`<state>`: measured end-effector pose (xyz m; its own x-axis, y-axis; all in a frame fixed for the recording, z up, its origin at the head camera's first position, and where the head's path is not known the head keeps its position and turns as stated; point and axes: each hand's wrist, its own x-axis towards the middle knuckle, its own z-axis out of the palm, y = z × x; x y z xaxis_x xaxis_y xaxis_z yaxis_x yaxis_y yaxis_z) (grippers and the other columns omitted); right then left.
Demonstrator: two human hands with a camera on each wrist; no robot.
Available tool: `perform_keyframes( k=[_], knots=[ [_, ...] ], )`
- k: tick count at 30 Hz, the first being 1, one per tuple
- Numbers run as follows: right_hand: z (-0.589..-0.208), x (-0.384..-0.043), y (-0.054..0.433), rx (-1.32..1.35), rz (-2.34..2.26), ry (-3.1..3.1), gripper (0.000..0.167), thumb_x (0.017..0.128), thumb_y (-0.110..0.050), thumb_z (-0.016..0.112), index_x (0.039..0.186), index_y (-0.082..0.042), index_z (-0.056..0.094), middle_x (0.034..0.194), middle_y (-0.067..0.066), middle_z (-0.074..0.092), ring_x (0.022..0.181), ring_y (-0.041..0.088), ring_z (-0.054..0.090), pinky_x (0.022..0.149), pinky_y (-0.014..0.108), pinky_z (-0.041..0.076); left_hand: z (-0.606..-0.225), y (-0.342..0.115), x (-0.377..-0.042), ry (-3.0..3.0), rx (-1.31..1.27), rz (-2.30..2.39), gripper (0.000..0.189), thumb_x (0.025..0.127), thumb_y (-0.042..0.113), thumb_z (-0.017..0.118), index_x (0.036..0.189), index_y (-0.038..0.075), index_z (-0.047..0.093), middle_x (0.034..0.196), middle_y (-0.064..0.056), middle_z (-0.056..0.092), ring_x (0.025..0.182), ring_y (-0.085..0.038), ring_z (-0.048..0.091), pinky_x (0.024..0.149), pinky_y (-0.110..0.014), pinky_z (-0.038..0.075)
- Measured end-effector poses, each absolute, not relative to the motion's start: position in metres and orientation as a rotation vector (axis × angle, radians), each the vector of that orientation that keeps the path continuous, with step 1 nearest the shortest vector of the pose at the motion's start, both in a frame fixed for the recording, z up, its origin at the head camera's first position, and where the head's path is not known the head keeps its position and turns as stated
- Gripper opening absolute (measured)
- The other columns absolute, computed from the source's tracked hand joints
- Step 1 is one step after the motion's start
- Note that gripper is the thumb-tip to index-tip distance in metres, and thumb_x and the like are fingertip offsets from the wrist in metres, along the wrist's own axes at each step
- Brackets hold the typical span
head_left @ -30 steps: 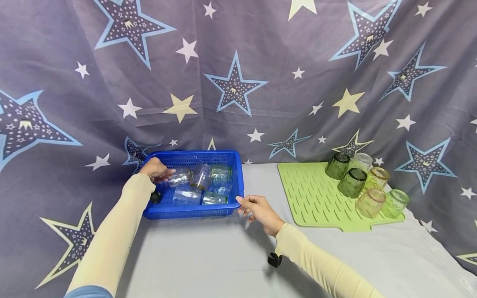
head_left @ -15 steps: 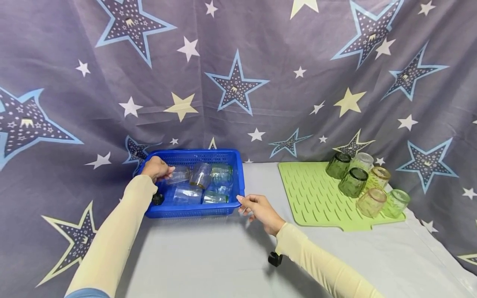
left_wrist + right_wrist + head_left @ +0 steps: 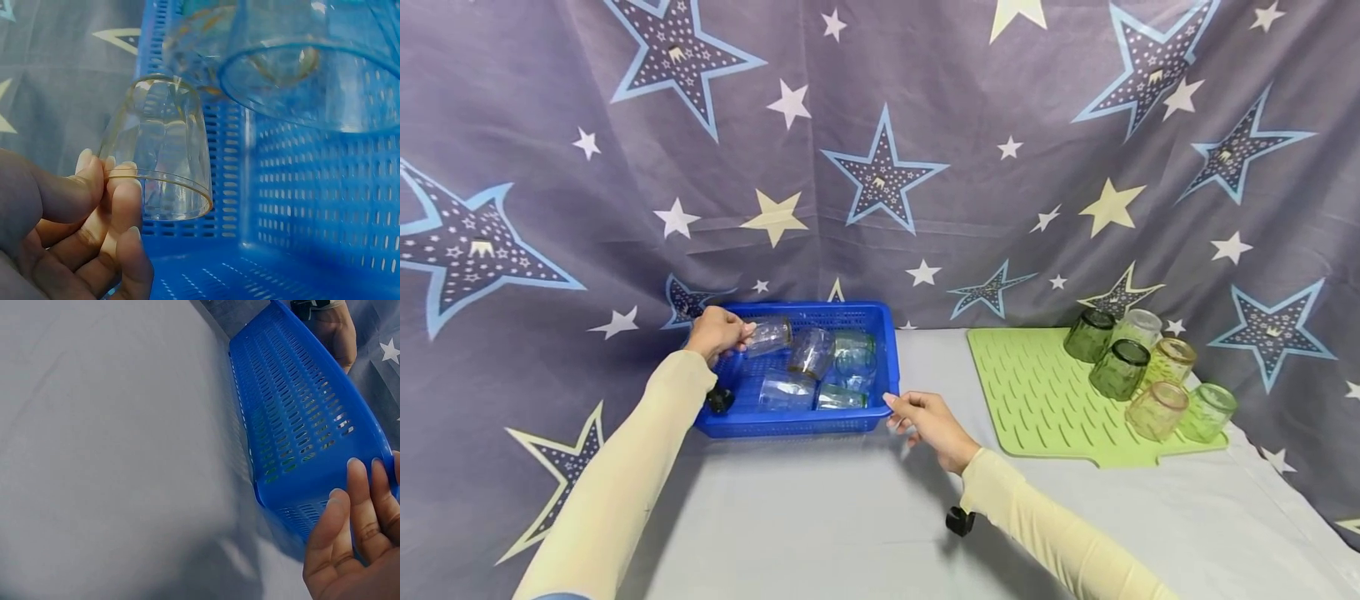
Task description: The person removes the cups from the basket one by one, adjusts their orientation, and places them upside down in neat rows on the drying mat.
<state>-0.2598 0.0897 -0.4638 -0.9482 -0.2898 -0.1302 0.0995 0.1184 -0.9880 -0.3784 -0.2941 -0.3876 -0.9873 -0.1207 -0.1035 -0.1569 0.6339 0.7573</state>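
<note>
Left hand: the left hand [image 3: 715, 335] pinches one glass between thumb and fingers, the fingers bent in close.
Held glass: clear with an amber rim, the held glass [image 3: 165, 144] is tilted at the left hand's fingertips, inside the basket's left part; whether it is clear of the floor I can't quite tell. The rim is probably the easiest part to reach.
Right hand: fingers loosely curled, the right hand [image 3: 928, 425] grips the near corner of the blue basket [image 3: 797, 427], likely to steady it.
Loose glasses: between the hands, loose glasses [image 3: 787, 392] lie jumbled in the basket, mostly sideways.
Mat: right of the right hand, a ridged green mat [image 3: 1045, 400] bears six upturned glasses [image 3: 1120, 369], perhaps mouth-down for draining.
Worktop: pale cloth covers the worktop [image 3: 805, 517] beneath the right hand.
Curtain: beyond both hands, a starry curtain [image 3: 1037, 183].
Writing: no brand or label readable.
</note>
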Motion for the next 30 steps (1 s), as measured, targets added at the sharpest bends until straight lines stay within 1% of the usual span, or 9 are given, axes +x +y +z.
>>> perform_keyframes(
  k=[5, 8, 11, 13, 15, 20, 24, 26, 30],
  knots=[
    [-0.463, -0.259, 0.092, -0.179, -1.896, 2.115, 0.05, 0.097, -0.05, 0.068, 0.098, -0.001, 0.067, 0.096, 0.015, 0.07, 0.095, 0.045, 0.062, 0.067, 0.041, 0.053, -0.378, -0.285, -0.372, 2.751, -0.172, 1.396, 0.031, 0.102, 0.02, 0.065, 0.112, -0.009, 0.07, 0.08, -0.008, 0.076, 0.068, -0.015, 0.07, 0.058, -0.029, 0.053],
    [-0.463, -0.259, 0.092, -0.176, -1.896, 2.112, 0.05, 0.097, -0.05, 0.068, 0.099, 0.0, 0.067, 0.096, 0.015, 0.071, 0.095, 0.044, 0.062, 0.066, 0.039, 0.053, -0.375, -0.279, -0.367, 2.69, -0.128, 1.45, 0.036, 0.105, 0.022, 0.062, 0.119, -0.011, 0.067, 0.082, -0.006, 0.076, 0.068, -0.01, 0.068, 0.06, -0.027, 0.052],
    [-0.463, -0.259, 0.092, -0.178, -1.897, 2.114, 0.049, 0.097, -0.05, 0.068, 0.099, 0.0, 0.067, 0.095, 0.013, 0.071, 0.092, 0.042, 0.063, 0.064, 0.037, 0.052, -0.373, -0.271, -0.364, 2.647, -0.087, 1.501, 0.037, 0.106, 0.022, 0.061, 0.12, -0.011, 0.066, 0.083, -0.005, 0.075, 0.068, -0.008, 0.066, 0.063, -0.028, 0.052],
    [-0.463, -0.259, 0.092, -0.176, -1.9, 2.115, 0.048, 0.098, -0.049, 0.068, 0.098, -0.001, 0.067, 0.094, 0.012, 0.071, 0.091, 0.041, 0.063, 0.064, 0.036, 0.052, -0.372, -0.265, -0.362, 2.64, -0.053, 1.52, 0.036, 0.106, 0.022, 0.061, 0.12, -0.011, 0.067, 0.084, -0.006, 0.075, 0.069, -0.009, 0.066, 0.065, -0.03, 0.053],
    [-0.463, -0.259, 0.092, -0.173, -1.896, 2.12, 0.049, 0.098, -0.049, 0.068, 0.099, -0.001, 0.067, 0.093, 0.01, 0.071, 0.092, 0.041, 0.063, 0.064, 0.037, 0.052, -0.37, -0.259, -0.359, 2.647, -0.021, 1.518, 0.035, 0.105, 0.022, 0.062, 0.12, -0.01, 0.068, 0.088, -0.01, 0.076, 0.071, -0.011, 0.067, 0.067, -0.031, 0.053],
    [-0.46, -0.257, 0.091, -0.166, -1.89, 2.127, 0.046, 0.099, -0.045, 0.068, 0.102, 0.0, 0.067, 0.092, 0.008, 0.07, 0.093, 0.042, 0.063, 0.066, 0.039, 0.053, -0.366, -0.247, -0.352, 2.667, 0.037, 1.483, 0.035, 0.105, 0.022, 0.062, 0.122, -0.008, 0.069, 0.101, -0.02, 0.074, 0.082, -0.022, 0.069, 0.073, -0.034, 0.054],
    [-0.46, -0.257, 0.09, -0.172, -1.891, 2.134, 0.042, 0.1, -0.044, 0.067, 0.1, -0.002, 0.068, 0.091, 0.008, 0.07, 0.091, 0.04, 0.063, 0.066, 0.039, 0.053, -0.364, -0.241, -0.347, 2.653, 0.068, 1.505, 0.032, 0.105, 0.022, 0.063, 0.119, -0.006, 0.07, 0.1, -0.02, 0.074, 0.087, -0.029, 0.069, 0.07, -0.032, 0.053],
    [-0.461, -0.257, 0.09, -0.171, -1.893, 2.134, 0.044, 0.099, -0.046, 0.068, 0.1, -0.002, 0.068, 0.091, 0.008, 0.07, 0.09, 0.039, 0.063, 0.066, 0.039, 0.053, -0.363, -0.237, -0.345, 2.647, 0.086, 1.52, 0.03, 0.104, 0.021, 0.064, 0.116, -0.005, 0.071, 0.098, -0.019, 0.074, 0.084, -0.027, 0.069, 0.068, -0.032, 0.053],
    [-0.461, -0.258, 0.089, -0.162, -1.911, 2.128, 0.046, 0.096, -0.05, 0.07, 0.1, -0.004, 0.066, 0.092, 0.008, 0.07, 0.091, 0.039, 0.063, 0.066, 0.041, 0.054, -0.362, -0.232, -0.341, 2.616, 0.131, 1.552, 0.03, 0.104, 0.02, 0.064, 0.117, -0.006, 0.071, 0.097, -0.019, 0.073, 0.081, -0.023, 0.068, 0.071, -0.036, 0.054]
  ],
)
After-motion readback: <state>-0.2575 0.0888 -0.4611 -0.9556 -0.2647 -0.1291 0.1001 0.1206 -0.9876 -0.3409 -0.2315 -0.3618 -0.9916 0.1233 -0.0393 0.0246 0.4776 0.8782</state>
